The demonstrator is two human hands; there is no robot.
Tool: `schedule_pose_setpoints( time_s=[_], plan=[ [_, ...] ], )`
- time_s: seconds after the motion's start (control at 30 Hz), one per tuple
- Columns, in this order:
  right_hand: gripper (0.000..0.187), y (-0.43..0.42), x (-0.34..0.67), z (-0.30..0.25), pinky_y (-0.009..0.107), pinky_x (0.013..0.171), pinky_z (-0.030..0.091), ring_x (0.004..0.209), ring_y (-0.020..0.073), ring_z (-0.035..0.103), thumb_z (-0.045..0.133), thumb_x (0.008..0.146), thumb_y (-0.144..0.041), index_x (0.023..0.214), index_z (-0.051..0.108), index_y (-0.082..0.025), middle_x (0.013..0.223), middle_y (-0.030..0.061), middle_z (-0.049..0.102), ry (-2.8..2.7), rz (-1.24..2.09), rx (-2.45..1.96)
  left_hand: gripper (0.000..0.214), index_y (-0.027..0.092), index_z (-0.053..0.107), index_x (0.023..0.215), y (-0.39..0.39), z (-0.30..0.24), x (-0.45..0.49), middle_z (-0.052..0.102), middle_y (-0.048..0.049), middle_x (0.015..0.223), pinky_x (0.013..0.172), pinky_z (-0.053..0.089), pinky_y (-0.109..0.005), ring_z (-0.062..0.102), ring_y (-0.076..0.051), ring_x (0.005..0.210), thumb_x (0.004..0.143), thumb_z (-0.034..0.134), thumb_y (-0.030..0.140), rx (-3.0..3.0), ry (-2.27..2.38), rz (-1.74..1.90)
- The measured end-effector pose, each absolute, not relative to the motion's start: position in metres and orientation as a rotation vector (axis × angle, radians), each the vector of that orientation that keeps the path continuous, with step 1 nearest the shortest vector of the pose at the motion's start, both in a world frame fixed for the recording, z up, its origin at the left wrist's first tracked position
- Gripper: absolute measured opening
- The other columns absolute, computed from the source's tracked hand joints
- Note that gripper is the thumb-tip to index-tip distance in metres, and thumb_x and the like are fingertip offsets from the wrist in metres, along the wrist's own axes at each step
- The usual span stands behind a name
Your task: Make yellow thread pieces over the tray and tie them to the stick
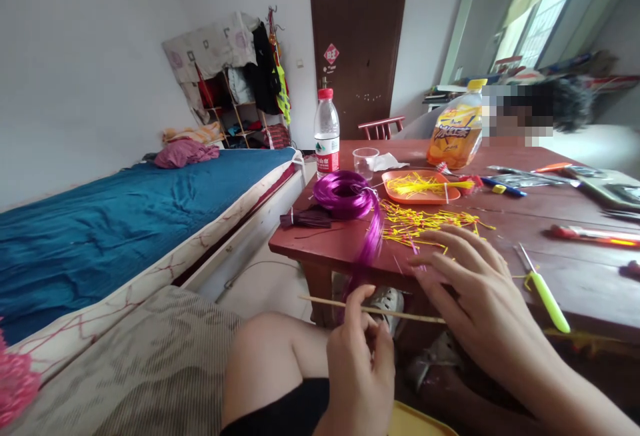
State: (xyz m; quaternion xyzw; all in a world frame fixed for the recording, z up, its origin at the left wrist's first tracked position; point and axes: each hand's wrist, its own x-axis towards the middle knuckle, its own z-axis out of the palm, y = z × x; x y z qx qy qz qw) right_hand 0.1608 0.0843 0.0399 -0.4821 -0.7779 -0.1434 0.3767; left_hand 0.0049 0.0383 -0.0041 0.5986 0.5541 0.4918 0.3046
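Between the thumb and fingers of my left hand (pixel 361 356) is a thin, pale wooden stick (pixel 325 301), held roughly level just off the table's near edge. My right hand (pixel 473 289) reaches over that edge with its fingers stretched out. Close to its fingertips lie short purple strands (pixel 415 249) and a pile of short yellow strips with red bits (pixel 425 221); whether it touches any is hard to see. A coil of shiny purple strands (pixel 343 195) rests on the table, its loose end hanging over the edge behind my left hand.
The dark red table (pixel 500 216) also bears an orange tray (pixel 423 199) of yellow strips, a dark purple bundle (pixel 306 217), a red-capped bottle (pixel 327 133), a plastic cup (pixel 365 163), a tea bottle (pixel 457 126) and a green-handled hook (pixel 549 303). Another person (pixel 573 103) is across. A bed (pixel 150 216) stands left.
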Motion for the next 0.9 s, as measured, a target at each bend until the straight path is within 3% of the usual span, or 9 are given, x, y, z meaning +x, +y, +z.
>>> schedule_pose_setpoints(
  time_s=[0.4, 0.7, 0.9],
  plan=[
    [0.010, 0.143, 0.148, 0.058, 0.047, 0.091, 0.041, 0.114, 0.0306, 0.042, 0.058, 0.078, -0.020, 0.079, 0.068, -0.020, 0.111, 0.0092, 0.058, -2.216, -0.501, -1.152, 0.035, 0.017, 0.051, 0.114, 0.038, -0.007, 0.000, 0.053, 0.0024, 0.053, 0.050, 0.033, -0.024, 0.051, -0.015, 0.051, 0.081, 0.045, 0.016, 1.637, 1.488, 1.209],
    [0.012, 0.147, 0.144, 0.058, 0.046, 0.092, 0.040, 0.113, 0.0317, 0.045, 0.060, 0.076, -0.013, 0.082, 0.070, -0.017, 0.111, 0.0128, 0.060, -2.264, -0.532, -1.159, 0.034, 0.019, 0.054, 0.112, 0.037, -0.012, -0.001, 0.056, 0.0020, 0.054, 0.051, 0.037, -0.024, 0.053, -0.015, 0.050, 0.079, 0.047, 0.016, 1.604, 1.474, 1.298],
    [0.017, 0.147, 0.150, 0.055, 0.044, 0.089, 0.043, 0.109, 0.0290, 0.047, 0.052, 0.082, -0.017, 0.076, 0.069, -0.019, 0.105, 0.0106, 0.062, -2.201, -0.574, -1.098, 0.031, 0.018, 0.053, 0.111, 0.037, -0.011, -0.001, 0.054, 0.0022, 0.054, 0.050, 0.035, -0.024, 0.053, -0.015, 0.051, 0.081, 0.045, 0.016, 1.649, 1.465, 1.288]
  ],
)
